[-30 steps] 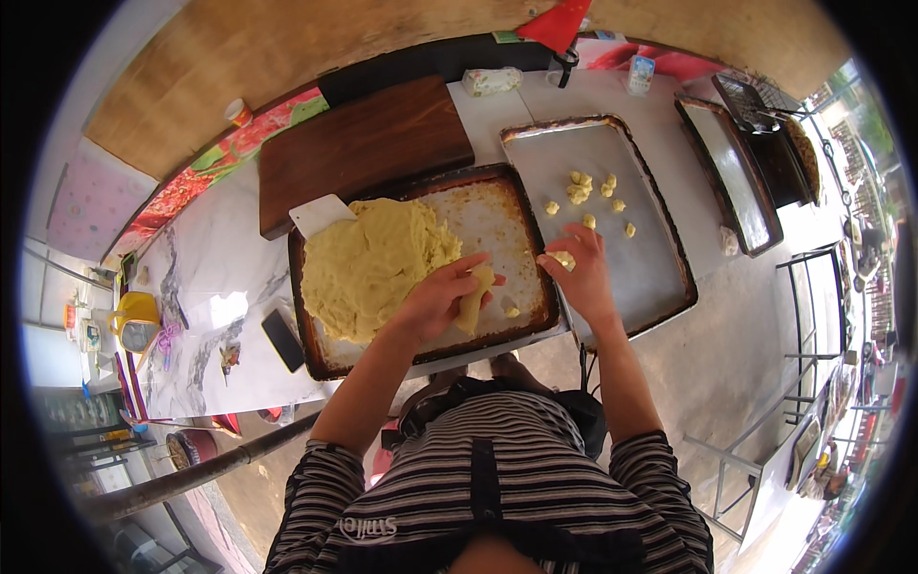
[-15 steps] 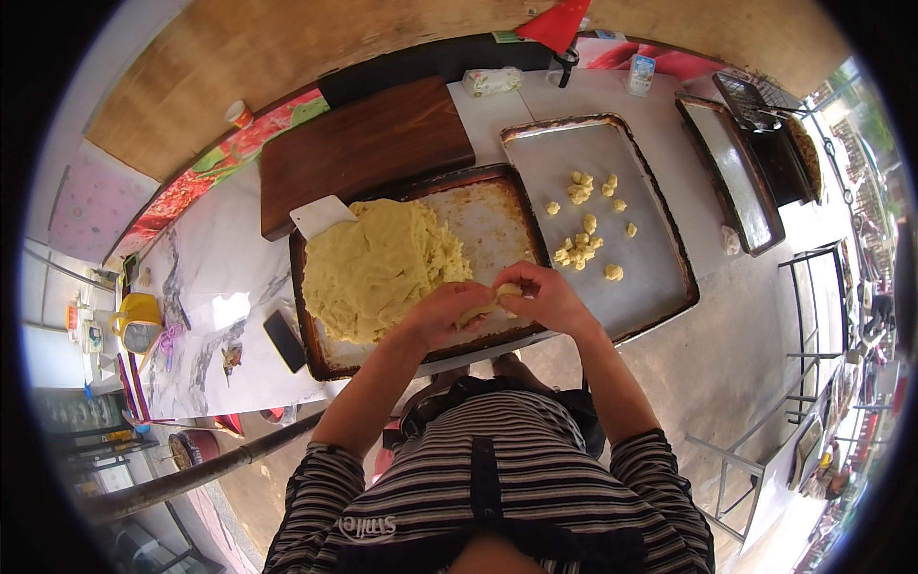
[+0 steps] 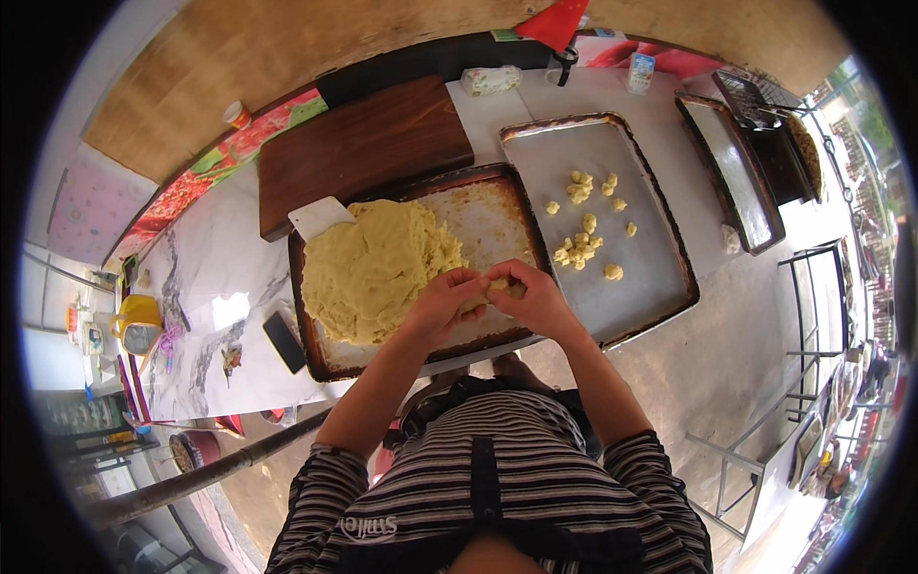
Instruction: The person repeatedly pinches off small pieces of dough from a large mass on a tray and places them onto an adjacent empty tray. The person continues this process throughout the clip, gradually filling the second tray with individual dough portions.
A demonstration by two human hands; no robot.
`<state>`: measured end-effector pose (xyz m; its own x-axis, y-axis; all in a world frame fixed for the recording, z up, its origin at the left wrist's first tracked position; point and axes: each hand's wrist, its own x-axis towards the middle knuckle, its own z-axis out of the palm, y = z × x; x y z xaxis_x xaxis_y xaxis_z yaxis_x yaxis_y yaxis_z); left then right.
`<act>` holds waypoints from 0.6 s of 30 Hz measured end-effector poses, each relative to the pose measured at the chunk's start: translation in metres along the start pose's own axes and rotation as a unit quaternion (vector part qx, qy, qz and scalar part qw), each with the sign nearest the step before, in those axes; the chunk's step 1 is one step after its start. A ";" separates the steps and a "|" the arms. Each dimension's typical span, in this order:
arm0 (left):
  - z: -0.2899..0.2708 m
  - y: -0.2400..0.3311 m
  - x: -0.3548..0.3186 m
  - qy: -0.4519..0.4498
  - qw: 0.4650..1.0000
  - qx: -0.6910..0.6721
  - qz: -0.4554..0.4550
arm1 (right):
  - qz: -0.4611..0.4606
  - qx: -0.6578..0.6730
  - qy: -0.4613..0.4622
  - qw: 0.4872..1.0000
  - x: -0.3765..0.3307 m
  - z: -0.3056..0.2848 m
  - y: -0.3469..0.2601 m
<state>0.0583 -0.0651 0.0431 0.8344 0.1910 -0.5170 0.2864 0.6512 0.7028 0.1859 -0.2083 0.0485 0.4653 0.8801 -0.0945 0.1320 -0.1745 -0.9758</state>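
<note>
My left hand (image 3: 448, 304) and my right hand (image 3: 526, 298) meet over the near right part of a browned baking tray (image 3: 488, 225). Both are closed, fingertips pinched together on small pieces of pale yellow dough that my fingers mostly cover. To the left of them a big mound of the same dough (image 3: 373, 268) fills the left part of that tray, its right edge crumbly. A white scraper (image 3: 321, 218) lies at the mound's far left corner. On the grey baking tray (image 3: 631, 297) to the right sit several small dough lumps (image 3: 578, 252), some clustered, some apart.
A dark wooden board (image 3: 363, 143) lies behind the dough tray. A phone (image 3: 283, 342) rests left of it on the marbled table (image 3: 210, 354). Farther right is another tray (image 3: 732, 172). A white carton (image 3: 641, 73) and a patterned packet (image 3: 491, 80) stand at the back.
My hands have drawn slightly closer together, and my right hand has moved a little left. Its fingers now cover more of the dough piece. The trays and lumps look unchanged.
</note>
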 end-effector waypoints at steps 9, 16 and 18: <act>0.000 0.006 0.003 -0.022 0.994 -0.104 0.033 | 0.099 0.099 0.033 0.990 0.006 -0.014 0.014; 0.003 -0.003 0.010 0.072 0.996 0.032 0.035 | 0.017 0.076 0.039 0.996 0.003 0.008 0.007; 0.001 -0.007 0.014 0.064 0.997 0.007 0.032 | -0.032 0.002 0.048 0.998 0.004 0.007 0.009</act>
<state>0.0679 -0.0681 0.0315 0.7843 0.3257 -0.5280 0.2409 0.6245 0.7430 0.1829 -0.2030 0.0380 0.5377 0.8431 -0.0118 0.1609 -0.1164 -0.9801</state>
